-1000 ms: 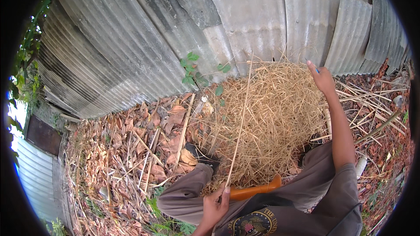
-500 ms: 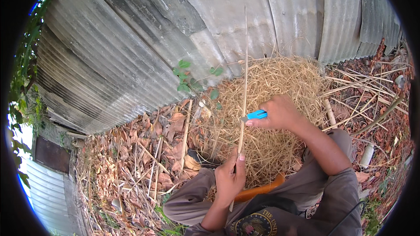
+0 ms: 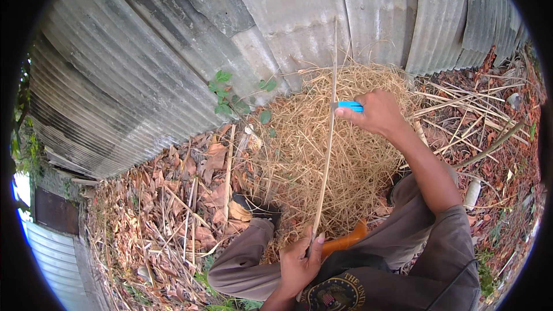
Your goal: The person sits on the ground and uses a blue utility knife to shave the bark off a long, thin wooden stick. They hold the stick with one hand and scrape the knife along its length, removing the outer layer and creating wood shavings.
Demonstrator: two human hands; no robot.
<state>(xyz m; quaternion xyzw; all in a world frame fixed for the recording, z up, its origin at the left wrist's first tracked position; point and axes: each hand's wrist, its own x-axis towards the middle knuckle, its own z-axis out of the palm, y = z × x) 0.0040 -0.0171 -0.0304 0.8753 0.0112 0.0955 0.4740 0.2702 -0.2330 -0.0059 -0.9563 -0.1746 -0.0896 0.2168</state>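
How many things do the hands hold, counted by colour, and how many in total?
Tan: 1, the long thin stick, gripped low by the left hand
Blue: 1, the blue-handled tool, gripped by the right hand against the stick
Total: 2

dull corrugated metal sheets [image 3: 173, 69], dry rough straw pile [image 3: 345, 138], glossy blue plastic handle [image 3: 350, 105]

Single head-worn fisheye, steeply downward, close over lap.
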